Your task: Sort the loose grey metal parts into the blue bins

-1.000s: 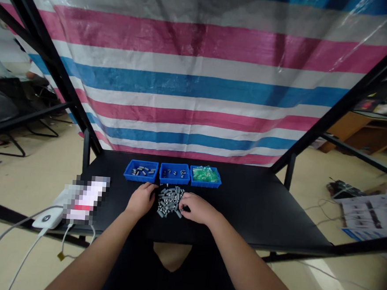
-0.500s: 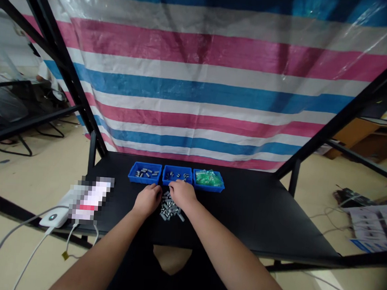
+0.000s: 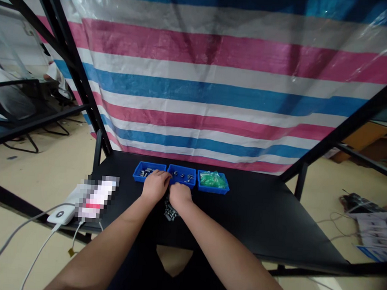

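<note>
My left hand (image 3: 156, 186) is over the front edges of the left blue bin (image 3: 135, 176) and the middle blue bin (image 3: 190, 184). Its fingers are curled together near the middle bin's left wall; what they hold is hidden. Beside it, my right hand (image 3: 180, 196) is bent downward with closed fingers at a pile of small grey metal cylinders (image 3: 170, 213), just in front of the middle bin. Its fingertips are hidden, and the hand covers part of the pile. Short metal pieces lie in the left bin, and smaller ones in the middle bin.
Right of these stands a third blue bin (image 3: 213, 191) with green plastic packets (image 3: 212, 180). On the black table (image 3: 261, 216), a blurred-out phone (image 3: 98, 198) and a white device (image 3: 62, 214) with cables lie at left. A striped sheet (image 3: 196, 105) hangs behind.
My left hand has moved up and right, from the table onto the bins' edges. My right hand has drawn back from the middle bin down to the pile. The view has shifted slightly.
</note>
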`<state>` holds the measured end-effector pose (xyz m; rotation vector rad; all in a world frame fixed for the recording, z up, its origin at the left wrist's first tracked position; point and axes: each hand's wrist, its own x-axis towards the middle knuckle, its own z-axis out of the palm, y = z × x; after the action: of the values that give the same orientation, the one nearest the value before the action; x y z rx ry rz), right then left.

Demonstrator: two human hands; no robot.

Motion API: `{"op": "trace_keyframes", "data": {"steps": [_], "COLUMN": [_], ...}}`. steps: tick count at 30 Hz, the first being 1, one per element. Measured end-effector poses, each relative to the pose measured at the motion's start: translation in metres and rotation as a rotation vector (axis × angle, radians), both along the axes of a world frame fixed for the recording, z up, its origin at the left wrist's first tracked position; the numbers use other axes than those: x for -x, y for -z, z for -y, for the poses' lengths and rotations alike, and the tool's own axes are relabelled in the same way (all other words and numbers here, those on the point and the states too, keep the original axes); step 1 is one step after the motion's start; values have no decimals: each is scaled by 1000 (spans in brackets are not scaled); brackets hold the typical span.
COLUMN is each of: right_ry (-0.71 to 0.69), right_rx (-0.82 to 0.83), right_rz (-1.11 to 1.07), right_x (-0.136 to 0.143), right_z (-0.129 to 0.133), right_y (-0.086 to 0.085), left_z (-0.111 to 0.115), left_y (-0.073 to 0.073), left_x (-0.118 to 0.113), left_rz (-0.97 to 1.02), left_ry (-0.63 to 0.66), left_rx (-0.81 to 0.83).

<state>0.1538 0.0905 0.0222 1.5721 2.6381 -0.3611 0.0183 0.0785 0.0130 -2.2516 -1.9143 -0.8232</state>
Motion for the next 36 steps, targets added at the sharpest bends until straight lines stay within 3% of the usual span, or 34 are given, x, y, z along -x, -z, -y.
{"op": "trace_keyframes", "data": {"steps": [2, 5, 9, 12, 15, 19, 22, 25, 36], "right_ry": [6, -16, 82, 171, 164, 33, -94, -120, -14], "right_rx": [-48, -108, -236, -283, -269, -177, -89, -90, -205], "right_rz": [-26, -150, -365, -415, -444, -534, -642, -729, -753], "right_x": [-9, -25, -50, -71, -94, -120, -130, -133, -138], "right_z": [3, 1, -15, -25, -25, -9, 9, 23, 25], "right_y": [-2, -10, -28, -32, -19, 17, 43, 60, 77], "left_z": [-10, -10, 14, 35, 50, 63, 69, 71, 62], "left_y": [-3, 2, 22, 34, 43, 50, 53, 55, 62], "left_x": [0, 6, 18, 20, 16, 7, 4, 5, 10], "left_rz": [12, 34, 94, 150, 205, 286, 318, 353, 454], "left_ry": [0, 1, 43, 101, 141, 217, 247, 254, 209], "left_rx": [-8, -18, -31, -19, 29, 88, 90, 112, 202]}}
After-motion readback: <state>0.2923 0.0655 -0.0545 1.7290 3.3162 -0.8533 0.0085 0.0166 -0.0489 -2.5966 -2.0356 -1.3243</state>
